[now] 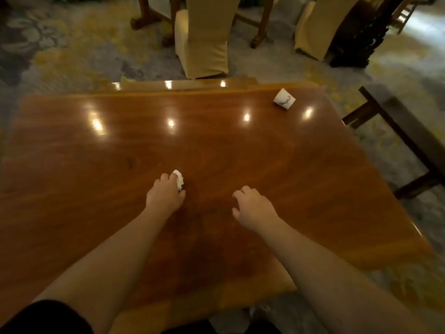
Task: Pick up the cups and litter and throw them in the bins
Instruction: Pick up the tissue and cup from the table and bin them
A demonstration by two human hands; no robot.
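Head view: left hand [165,195] pinches crumpled white litter [179,179], seemingly tissue, on glossy wooden table [289,165]; right hand [252,208] loosely spread.

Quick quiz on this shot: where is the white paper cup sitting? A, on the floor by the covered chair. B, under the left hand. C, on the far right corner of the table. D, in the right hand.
C: the white paper cup lies tipped on the wooden table near its far right corner, well away from both hands; the left hand is closed on a crumpled white tissue instead, and the right hand holds nothing.
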